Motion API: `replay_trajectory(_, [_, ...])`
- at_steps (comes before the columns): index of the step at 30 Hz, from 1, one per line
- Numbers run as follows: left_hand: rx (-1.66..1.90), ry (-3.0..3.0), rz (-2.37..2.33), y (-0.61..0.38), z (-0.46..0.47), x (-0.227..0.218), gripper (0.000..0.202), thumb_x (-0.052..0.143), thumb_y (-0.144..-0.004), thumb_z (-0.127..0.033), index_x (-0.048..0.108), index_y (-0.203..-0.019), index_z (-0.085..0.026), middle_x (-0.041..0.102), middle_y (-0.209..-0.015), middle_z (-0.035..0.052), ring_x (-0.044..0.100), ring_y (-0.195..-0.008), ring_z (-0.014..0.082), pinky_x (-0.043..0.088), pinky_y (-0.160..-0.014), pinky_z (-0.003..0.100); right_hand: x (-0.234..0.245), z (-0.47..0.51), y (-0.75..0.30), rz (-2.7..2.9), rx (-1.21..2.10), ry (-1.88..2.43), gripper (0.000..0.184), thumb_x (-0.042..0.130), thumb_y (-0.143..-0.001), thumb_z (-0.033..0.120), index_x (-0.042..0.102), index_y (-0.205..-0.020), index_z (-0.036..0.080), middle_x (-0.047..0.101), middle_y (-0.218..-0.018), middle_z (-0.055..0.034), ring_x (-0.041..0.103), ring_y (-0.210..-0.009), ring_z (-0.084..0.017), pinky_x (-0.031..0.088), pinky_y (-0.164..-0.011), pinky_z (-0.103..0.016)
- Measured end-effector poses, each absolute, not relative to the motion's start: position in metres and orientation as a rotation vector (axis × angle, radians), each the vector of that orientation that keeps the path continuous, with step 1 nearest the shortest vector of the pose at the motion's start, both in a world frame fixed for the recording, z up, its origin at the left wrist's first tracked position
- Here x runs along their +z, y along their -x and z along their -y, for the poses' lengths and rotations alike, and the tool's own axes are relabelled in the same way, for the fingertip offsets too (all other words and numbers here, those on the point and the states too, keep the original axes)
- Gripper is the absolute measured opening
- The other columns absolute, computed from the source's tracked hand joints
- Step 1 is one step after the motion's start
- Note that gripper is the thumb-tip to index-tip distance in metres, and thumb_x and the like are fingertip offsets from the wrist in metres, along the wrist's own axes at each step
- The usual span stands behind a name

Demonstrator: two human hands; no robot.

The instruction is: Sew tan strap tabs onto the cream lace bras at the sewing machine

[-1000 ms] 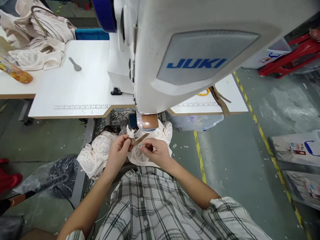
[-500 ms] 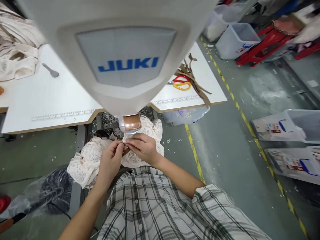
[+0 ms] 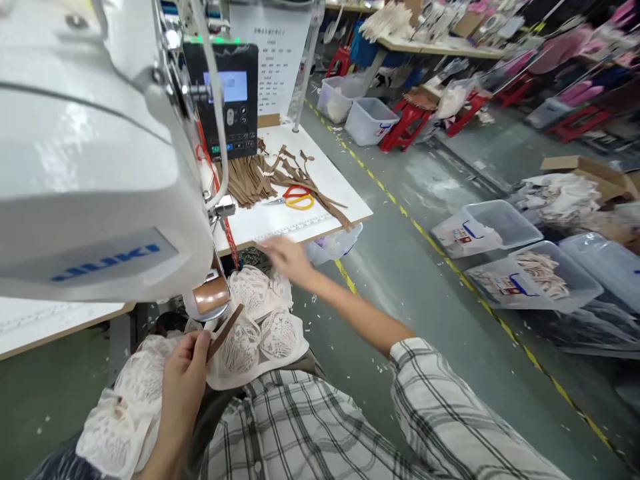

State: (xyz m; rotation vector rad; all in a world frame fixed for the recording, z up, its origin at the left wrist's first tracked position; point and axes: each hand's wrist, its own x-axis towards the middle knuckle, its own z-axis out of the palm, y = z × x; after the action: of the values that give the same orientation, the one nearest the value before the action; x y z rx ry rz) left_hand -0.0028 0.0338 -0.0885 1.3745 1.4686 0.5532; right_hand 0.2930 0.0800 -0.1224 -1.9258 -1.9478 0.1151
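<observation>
My left hand [image 3: 184, 367] is closed just below the sewing machine's rounded end, with a brown fabric strip [image 3: 229, 330] sticking up from its thumb side. White lace bras [image 3: 280, 333] lie across my lap, and more lace cups [image 3: 117, 427] hang to the left of that hand. Whether the fingers also pinch the bra's edge is hidden. My right hand [image 3: 287, 259] is off the fabric, near the table's front edge, its fingers smeared by motion. The white sewing machine [image 3: 100, 173] has a copper-coloured part [image 3: 211, 295] at its lower end, above the bras.
Red-and-yellow-handled scissors [image 3: 299, 198] lie on the white table beside a pile of brown strips [image 3: 245, 180]. A control panel [image 3: 223, 100] stands behind. Clear plastic bins [image 3: 500, 227] sit on the floor at right, past yellow tape, and a red stool [image 3: 410, 123] is farther back.
The view has swung right. My right hand has left the left hand and the fabric and moved forward towards the table edge. My left hand stays at the machine with the brown strip.
</observation>
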Motion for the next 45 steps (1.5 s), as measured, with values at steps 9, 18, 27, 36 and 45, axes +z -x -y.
replay_trajectory(9, [0.595,-1.215,-1.314,0.005,-0.038,-0.084,0.042,0.064,-0.081,-0.058,0.065,-0.074,-0.016,0.058,-0.069,-0.0001,0.050,-0.064,0.0120,0.042,-0.059,0.021,-0.076,-0.164,-0.423,2.149,0.200,2.194,0.044,0.057,-0.087,0.021,0.058,-0.130,0.011,0.065,-0.118,-0.0208,0.061,-0.107,-0.033,0.046,-0.090,-0.039])
replay_trajectory(18, [0.617,-0.861,-1.121,0.021,-0.042,-0.075,0.030,0.069,-0.083,-0.046,0.068,-0.082,-0.016,0.064,-0.080,0.0011,0.047,-0.063,0.0083,0.039,-0.059,0.019,-0.089,-0.002,-0.335,1.866,0.202,2.010,0.034,0.049,-0.095,0.036,0.057,-0.123,0.019,0.064,-0.104,-0.0118,0.063,-0.091,-0.026,0.051,-0.072,-0.035])
replay_trajectory(27, [0.585,-0.963,-1.104,0.017,-0.038,-0.068,0.028,0.065,-0.087,-0.044,0.069,-0.083,-0.016,0.063,-0.077,0.0011,0.048,-0.065,0.0082,0.041,-0.062,0.019,-0.091,0.062,-0.211,1.915,0.535,1.642,0.038,0.066,-0.083,0.032,0.057,-0.119,0.022,0.061,-0.113,-0.0100,0.065,-0.099,-0.024,0.057,-0.080,-0.039])
replay_trajectory(36, [0.557,-1.092,-1.163,0.016,-0.033,-0.065,0.014,0.054,-0.089,-0.029,0.063,-0.088,-0.018,0.062,-0.081,0.0004,0.059,-0.081,0.0133,0.048,-0.076,0.022,-0.095,0.038,-0.195,1.979,0.708,1.495,0.038,0.065,-0.089,0.032,0.056,-0.126,0.025,0.064,-0.118,-0.0078,0.064,-0.105,-0.022,0.056,-0.082,-0.035])
replay_trajectory(45, [0.594,-1.044,-1.112,0.024,-0.039,-0.066,0.032,0.060,-0.090,-0.046,0.057,-0.075,-0.018,0.053,-0.073,-0.0025,0.050,-0.069,0.0094,0.044,-0.066,0.018,-0.105,0.056,-0.202,1.698,0.828,1.424,0.050,0.071,-0.071,0.023,0.056,-0.119,0.026,0.064,-0.111,-0.0078,0.063,-0.095,-0.023,0.054,-0.077,-0.037])
